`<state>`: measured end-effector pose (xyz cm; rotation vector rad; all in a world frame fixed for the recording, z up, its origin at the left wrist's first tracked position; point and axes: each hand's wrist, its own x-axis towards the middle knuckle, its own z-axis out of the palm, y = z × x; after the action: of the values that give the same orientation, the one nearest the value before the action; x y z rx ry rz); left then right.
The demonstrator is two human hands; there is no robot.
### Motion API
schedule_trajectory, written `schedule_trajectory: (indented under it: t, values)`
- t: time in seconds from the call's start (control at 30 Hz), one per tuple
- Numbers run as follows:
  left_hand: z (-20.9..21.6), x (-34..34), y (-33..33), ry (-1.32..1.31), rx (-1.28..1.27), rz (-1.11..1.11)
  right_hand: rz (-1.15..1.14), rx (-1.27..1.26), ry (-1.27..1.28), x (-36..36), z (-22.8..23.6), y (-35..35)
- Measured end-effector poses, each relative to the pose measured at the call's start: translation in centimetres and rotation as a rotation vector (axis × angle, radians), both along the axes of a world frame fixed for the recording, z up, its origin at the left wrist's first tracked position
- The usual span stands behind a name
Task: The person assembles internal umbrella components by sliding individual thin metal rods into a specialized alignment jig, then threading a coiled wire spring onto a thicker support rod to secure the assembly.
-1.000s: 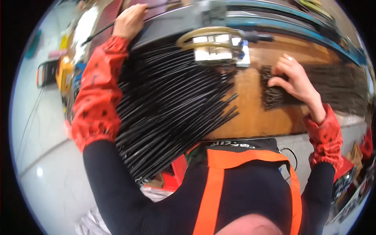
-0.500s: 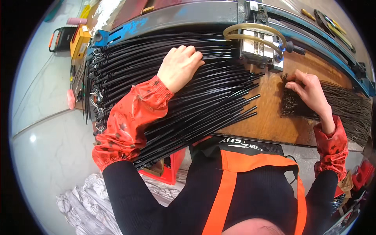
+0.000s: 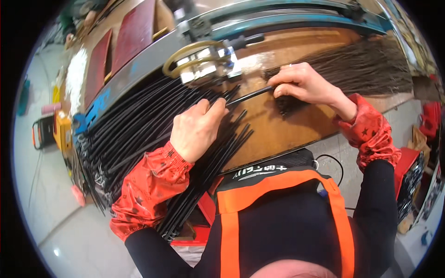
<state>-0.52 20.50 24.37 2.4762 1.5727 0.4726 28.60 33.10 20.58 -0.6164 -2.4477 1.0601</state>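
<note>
A thin black rod [image 3: 250,96], perhaps a tube, runs slanting between my two hands over the wooden table. My left hand [image 3: 197,129] is closed round it, with thumb and forefinger toward its right part. Thumb and fingers of my right hand [image 3: 303,84] pinch the rod's right end; whether a small piece is also in them is hidden. Many similar black rods [image 3: 134,111] lie side by side under and beyond my left hand, with small metal clips or hooks at their left ends. Behind my right hand spreads a bundle of thin dark wires [image 3: 357,67].
A small clamp-like machine [image 3: 201,69] with a yellowish hose stands just beyond my hands, on a blue and grey metal rail [image 3: 282,21]. Dark red boards [image 3: 134,34] lie at the back left. Red bins [image 3: 412,171] stand below the table at the right.
My right hand has moved from the wires to the rod's end. My left hand now holds this rod off the pile. The view has swung to the right.
</note>
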Motion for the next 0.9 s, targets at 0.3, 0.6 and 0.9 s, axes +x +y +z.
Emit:
schedule_trajectory:
  t: [0.3,0.6,0.9]
  values:
    - [1.5,3.6,1.8,0.042,-0.054,-0.098,-0.084,0.272,0.159,2.3,0.1,-2.2]
    - [8.8,6.3,6.8,0.116,0.08,-0.251,-0.539,0.419,0.106,9.7,1.6,2.9]
    - [8.5,11.2,16.1,0.228,0.267,-0.405,-0.637,0.405,0.132,15.3,2.2,7.1]
